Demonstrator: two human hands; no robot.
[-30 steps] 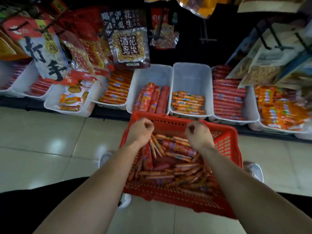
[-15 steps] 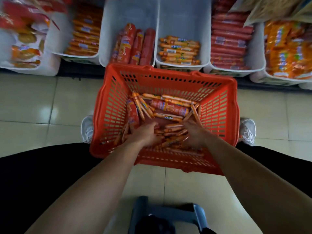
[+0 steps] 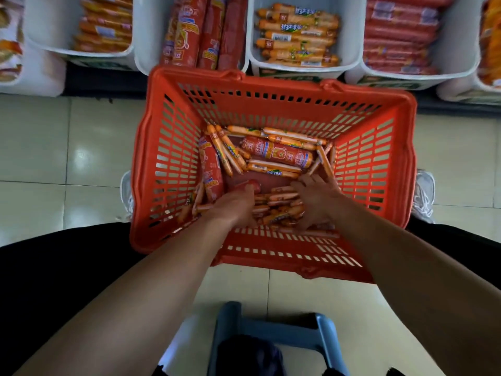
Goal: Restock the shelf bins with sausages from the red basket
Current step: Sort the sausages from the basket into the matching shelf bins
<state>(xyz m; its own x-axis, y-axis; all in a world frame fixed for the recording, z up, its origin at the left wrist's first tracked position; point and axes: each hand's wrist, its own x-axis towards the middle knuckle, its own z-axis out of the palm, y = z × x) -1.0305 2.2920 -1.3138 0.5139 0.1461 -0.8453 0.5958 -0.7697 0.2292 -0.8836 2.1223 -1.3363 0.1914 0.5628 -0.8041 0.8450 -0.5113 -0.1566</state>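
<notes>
The red basket [image 3: 173,158] stands on the floor in front of the shelf, holding several thin orange sausages [image 3: 273,169] and a thicker labelled sausage [image 3: 276,153]. Both hands are down inside it near its closer wall. My left hand [image 3: 234,206] is curled around a thick red sausage [image 3: 250,185] whose tip sticks out past the fingers. My right hand [image 3: 317,202] lies with fingers spread on a pile of thin sausages. Above the basket are white shelf bins: one with thick red sausages [image 3: 208,31], one with thin orange sausages [image 3: 298,33], one with dark red sausages [image 3: 398,36].
A further bin of orange sausages [image 3: 103,25] sits at upper left, and snack packets [image 3: 10,44] at the far left. White shoes [image 3: 127,194] [image 3: 424,196] flank the basket on the tiled floor. A blue stool [image 3: 271,335] is below me.
The view has tilted down from the shelf to the basket. Both hands dropped from the basket's far rim into the sausages, and the left hand has closed on a red sausage.
</notes>
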